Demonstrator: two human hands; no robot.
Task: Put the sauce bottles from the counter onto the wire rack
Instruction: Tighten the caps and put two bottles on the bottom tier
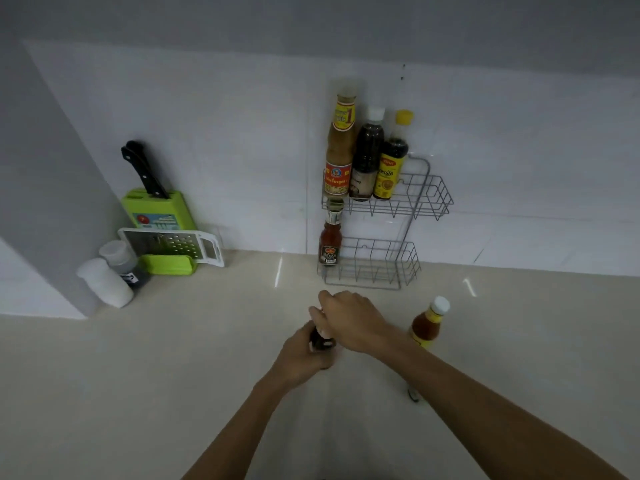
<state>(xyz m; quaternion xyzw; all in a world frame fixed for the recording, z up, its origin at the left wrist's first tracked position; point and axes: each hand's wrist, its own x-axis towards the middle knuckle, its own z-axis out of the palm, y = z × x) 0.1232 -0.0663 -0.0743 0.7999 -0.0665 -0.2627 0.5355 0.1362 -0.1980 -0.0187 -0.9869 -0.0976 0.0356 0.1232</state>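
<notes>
Both hands are on one dark bottle (320,341) over the table (173,375): left grip (304,358) wrapped round its body, right grip (349,317) closed over the top. Rack (415,202) behind.

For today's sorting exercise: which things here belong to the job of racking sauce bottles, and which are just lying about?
Belongs to the job:
wire rack
dark bottle held by left hand and right hand
orange sauce bottle on the counter
four bottles already racked, e.g. red chilli sauce bottle

Lying about:
knife
green knife holder
grater
two shakers
</notes>
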